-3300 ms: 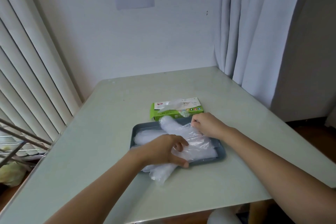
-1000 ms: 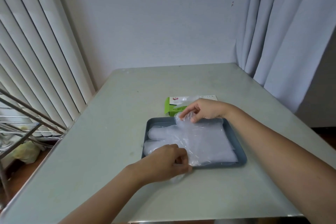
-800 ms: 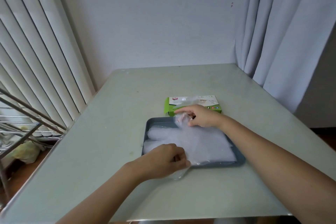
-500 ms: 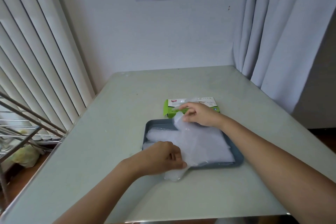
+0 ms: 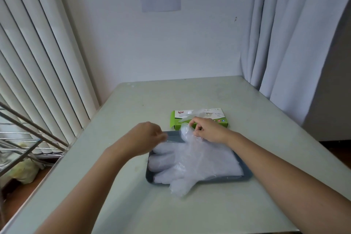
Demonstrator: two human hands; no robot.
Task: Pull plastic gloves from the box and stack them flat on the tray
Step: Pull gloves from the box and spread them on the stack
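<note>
Hands: we see two, the left hand (image 5: 147,136) and the right hand (image 5: 208,130).
Box: one green and white box (image 5: 218,115) on the worktop (image 5: 190,97), just behind the tray.
Tray: one grey-blue tray (image 5: 228,179).
Gloves: one pile of gloves (image 5: 199,159) lies on the tray. We cannot count them. One more glove (image 5: 191,116) pokes out of the box.
Look: thin, clear and crinkly, lying flat, fingers pointing left. One thumb hangs over the near rim.
Right grip: clamped on the top glove (image 5: 187,138), pinching its far end.
Left grip: blurry, over the tray's far left corner. We cannot tell.
</note>
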